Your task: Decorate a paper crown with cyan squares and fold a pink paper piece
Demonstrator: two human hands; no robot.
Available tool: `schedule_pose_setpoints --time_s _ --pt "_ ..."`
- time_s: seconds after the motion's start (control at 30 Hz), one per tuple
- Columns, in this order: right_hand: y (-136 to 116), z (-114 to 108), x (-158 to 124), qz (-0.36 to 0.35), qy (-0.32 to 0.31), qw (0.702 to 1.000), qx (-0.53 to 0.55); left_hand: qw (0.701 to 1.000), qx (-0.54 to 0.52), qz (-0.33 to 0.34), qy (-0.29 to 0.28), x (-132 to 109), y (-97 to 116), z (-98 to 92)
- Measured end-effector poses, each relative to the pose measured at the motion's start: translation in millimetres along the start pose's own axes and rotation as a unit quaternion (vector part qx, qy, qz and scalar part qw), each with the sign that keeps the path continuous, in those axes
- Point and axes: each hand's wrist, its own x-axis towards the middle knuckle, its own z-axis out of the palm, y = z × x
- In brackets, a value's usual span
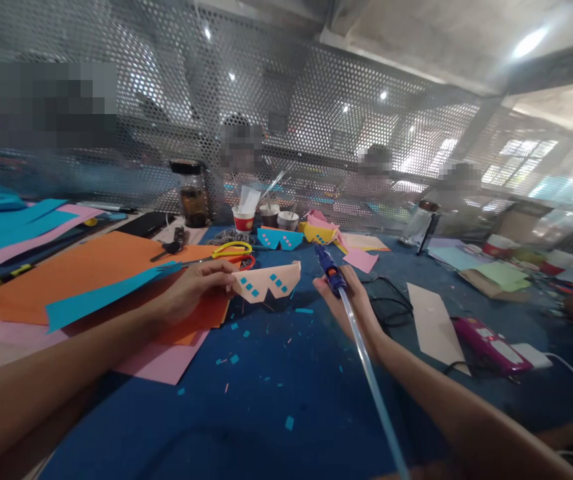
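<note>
My left hand (199, 283) pinches one end of a pair of pale peach paper glasses (259, 287) decorated with small blue squares, held up above the blue table. In my right hand (346, 300) is a dark blue hot glue gun (330, 269), its nozzle pointing away from me. A long clear glue stick (371, 380) runs out of its back end toward me. Blue paper glasses (280, 239) with pink squares and yellow paper glasses (320, 233) stand farther back. Yellow-handled scissors (231, 249) lie just behind my left hand.
Orange sheets (81, 267) and a blue strip (111, 297) cover the left side. Paper cups (243, 219) and a dark-lidded jar (192, 197) stand before the perforated metal screen (291, 120). A magenta device (491, 343) and a black cable (391, 303) lie right. Paper scraps dot the blue table (246, 427).
</note>
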Motion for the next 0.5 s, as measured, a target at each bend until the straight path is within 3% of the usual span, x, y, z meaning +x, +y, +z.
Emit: schedule_pose_setpoints --time_s 0.2,0.5 --pt "27.4 -8.1 15.9 -0.026 -0.009 0.983 -0.181 1.0 -0.01 0.002 0.006 1.9 -3.2 -1.5" --pt "24.7 -14.0 22.6 0.087 -0.145 0.935 -0.313 0.999 -0.026 0.012 0.021 -0.2 1.3 1.7"
